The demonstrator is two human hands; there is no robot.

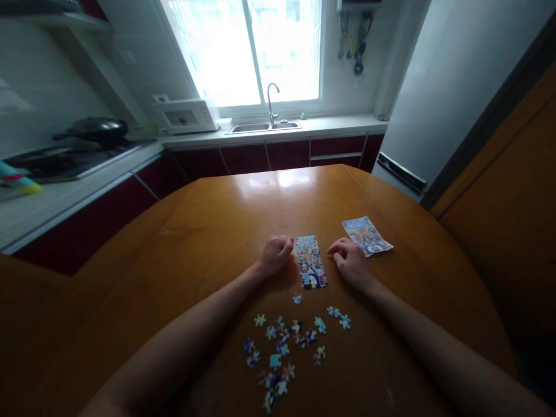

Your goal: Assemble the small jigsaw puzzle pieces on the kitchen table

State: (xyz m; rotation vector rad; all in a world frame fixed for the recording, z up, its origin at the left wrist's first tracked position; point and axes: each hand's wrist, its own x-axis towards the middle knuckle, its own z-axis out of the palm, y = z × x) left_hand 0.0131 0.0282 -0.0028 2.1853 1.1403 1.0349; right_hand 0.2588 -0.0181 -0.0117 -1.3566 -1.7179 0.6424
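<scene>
A partly assembled jigsaw puzzle (311, 262), a narrow upright strip with a colourful picture, lies on the table between my two hands. My left hand (278, 253) rests just left of its upper edge, fingers curled into a loose fist, no piece showing in it. On the other side, my right hand (350, 262) lies with fingers bent inward and thumb close to them; nothing shows in its grasp. Beside that hand is a creased picture sheet (366, 234), its near edge partly behind the hand. A single puzzle piece (297, 298) sits just below the strip.
Several loose puzzle pieces (284, 349) are scattered between my forearms, with a few joined pieces (339, 317) to their right. The wooden table (243, 214) has a rounded edge. Beyond it stand a sink (264, 127), a counter, a stove with a pan (98, 128), and a fridge (460, 87).
</scene>
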